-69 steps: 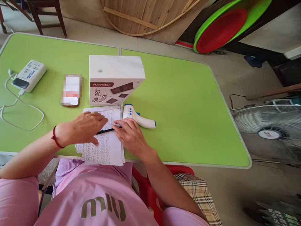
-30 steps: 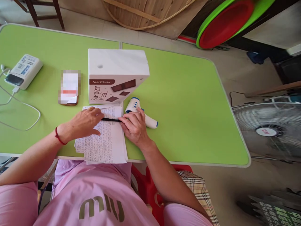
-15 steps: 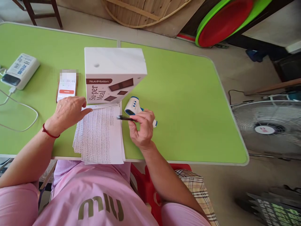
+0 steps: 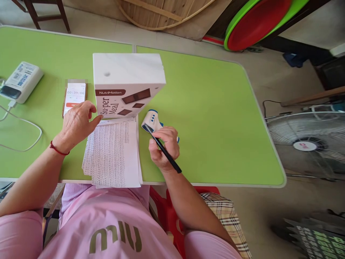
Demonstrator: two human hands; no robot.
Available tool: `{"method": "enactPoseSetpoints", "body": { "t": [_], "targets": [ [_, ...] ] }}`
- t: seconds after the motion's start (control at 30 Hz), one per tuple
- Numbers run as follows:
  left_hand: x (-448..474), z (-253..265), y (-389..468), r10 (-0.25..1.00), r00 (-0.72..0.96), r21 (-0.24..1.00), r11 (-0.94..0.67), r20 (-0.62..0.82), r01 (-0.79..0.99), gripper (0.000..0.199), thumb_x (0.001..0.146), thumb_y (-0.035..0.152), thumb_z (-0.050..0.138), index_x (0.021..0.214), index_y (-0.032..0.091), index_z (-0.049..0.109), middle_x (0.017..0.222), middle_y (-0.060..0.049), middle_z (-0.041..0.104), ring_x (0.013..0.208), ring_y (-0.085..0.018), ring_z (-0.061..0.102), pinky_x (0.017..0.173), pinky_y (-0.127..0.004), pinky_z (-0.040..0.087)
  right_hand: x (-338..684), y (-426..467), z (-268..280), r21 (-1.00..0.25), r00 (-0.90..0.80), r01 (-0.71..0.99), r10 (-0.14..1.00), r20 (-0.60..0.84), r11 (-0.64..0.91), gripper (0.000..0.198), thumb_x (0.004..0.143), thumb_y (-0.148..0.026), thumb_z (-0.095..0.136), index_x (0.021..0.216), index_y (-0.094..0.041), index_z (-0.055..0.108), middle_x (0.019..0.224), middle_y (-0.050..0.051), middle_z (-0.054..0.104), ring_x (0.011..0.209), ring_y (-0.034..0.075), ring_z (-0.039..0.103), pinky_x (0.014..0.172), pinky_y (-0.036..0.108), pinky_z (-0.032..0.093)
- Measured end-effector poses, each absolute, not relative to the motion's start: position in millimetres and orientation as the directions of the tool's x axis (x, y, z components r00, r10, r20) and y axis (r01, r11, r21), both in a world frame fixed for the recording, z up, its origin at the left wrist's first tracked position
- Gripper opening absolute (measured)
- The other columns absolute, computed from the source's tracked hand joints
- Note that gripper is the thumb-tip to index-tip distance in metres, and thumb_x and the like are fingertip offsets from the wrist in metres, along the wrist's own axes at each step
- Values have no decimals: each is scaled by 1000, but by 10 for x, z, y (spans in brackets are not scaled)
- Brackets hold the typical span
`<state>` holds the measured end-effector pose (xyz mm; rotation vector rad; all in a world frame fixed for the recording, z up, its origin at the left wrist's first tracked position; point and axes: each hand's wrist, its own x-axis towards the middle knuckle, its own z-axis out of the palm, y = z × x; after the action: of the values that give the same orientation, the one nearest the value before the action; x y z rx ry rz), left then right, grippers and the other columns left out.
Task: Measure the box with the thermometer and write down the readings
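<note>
A black pen (image 4: 168, 155) is held in my right hand (image 4: 165, 145), its tip pointing up and left over an infrared thermometer (image 4: 151, 119), white and blue, lying on the table. My left hand (image 4: 78, 122) holds nothing; its thumb stretches out to the lower left corner of a white NutriMotion box (image 4: 126, 72), and the other fingers bend near a phone. Whether the thumb touches the box I cannot tell. A stack of papers (image 4: 114, 154) covered in rows of handwriting lies between my hands, its top edge against the box. The phone (image 4: 75, 92) shows a timer, its lower end hidden by my left hand.
The green table (image 4: 215, 118) carries a white power bank (image 4: 23, 81) with a cable (image 4: 37, 126) at the left. A standing fan (image 4: 306, 144) is on the right. Beside me is a red chair (image 4: 172, 219) with checked cloth (image 4: 222, 212).
The pen has swung in my right hand from pointing left over the paper to slanting up-left, its rear end by my wrist. My left hand has shifted slightly left and up. The phone's timer has advanced.
</note>
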<state>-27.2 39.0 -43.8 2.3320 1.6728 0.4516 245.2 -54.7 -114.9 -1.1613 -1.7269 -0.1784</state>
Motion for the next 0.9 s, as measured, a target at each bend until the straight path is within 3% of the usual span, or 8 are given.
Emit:
{"method": "enactPoseSetpoints", "body": {
  "t": [0.13, 0.27, 0.37, 0.5, 0.57, 0.73, 0.9],
  "targets": [
    [-272, -454, 404, 946, 302, 382, -324, 118, 866, 16, 89, 35, 63, 96, 21, 59, 88, -6, 70, 80, -23, 65, 64, -36, 50, 2460, -557, -1111, -320, -48, 793, 578, 815, 518, 24, 94, -19, 57, 115, -28, 63, 89, 5, 61, 85, 23, 58, 84, 45, 52],
    [-293, -521, 410, 936, 288, 447, -349, 201, 823, 21, 91, 34, 63, 107, 22, 57, 103, -9, 68, 95, -27, 66, 80, -44, 56, 2459, -616, -1106, -261, -144, 832, 645, 751, 490, 12, 95, -29, 62, 105, -30, 69, 98, 7, 64, 99, 26, 58, 92, 49, 50],
    [-292, -646, 443, 911, 273, 552, -406, 309, 728, 51, 88, 39, 71, 131, 24, 48, 129, -14, 60, 118, -30, 62, 93, -47, 58, 2432, -650, -1130, -224, -296, 799, 691, 659, 557, 16, 99, -28, 56, 105, -32, 71, 108, 5, 70, 107, 25, 60, 102, 51, 44],
    [-199, -817, 555, 867, 385, 635, -495, 317, 594, 87, 92, 49, 69, 157, 27, 17, 156, -18, 39, 147, -32, 42, 108, -47, 52, 2333, -635, -1162, -148, -481, 723, 645, 594, 675, 26, 97, -18, 63, 116, -34, 71, 90, 0, 71, 97, 19, 60, 106, 46, 39],
    [-135, -875, 631, 871, 390, 642, -486, 299, 593, 89, 92, 50, 70, 158, 25, 16, 156, -19, 40, 147, -32, 42, 111, -47, 50, 2268, -619, -1172, -131, -558, 690, 638, 531, 712, 23, 97, -19, 64, 115, -31, 72, 86, 0, 70, 94, 18, 59, 105, 45, 39],
    [-58, -975, 759, 892, 367, 623, -449, 265, 641, 83, 88, 50, 73, 154, 20, 33, 147, -19, 52, 139, -35, 50, 107, -49, 53, 2185, -594, -1190, -102, -601, 700, 660, 451, 707, 19, 100, -29, 60, 111, -22, 73, 92, 5, 71, 88, 19, 60, 92, 40, 44],
    [-74, -937, 652, 915, 244, 662, -401, 321, 633, 86, 90, 43, 71, 157, 26, 21, 152, -17, 46, 139, -33, 50, 107, -48, 53, 2206, -573, -1190, -146, -588, 692, 670, 453, 707, 16, 99, -25, 62, 109, -22, 74, 91, 5, 71, 85, 18, 60, 85, 37, 44]
  ]
}}
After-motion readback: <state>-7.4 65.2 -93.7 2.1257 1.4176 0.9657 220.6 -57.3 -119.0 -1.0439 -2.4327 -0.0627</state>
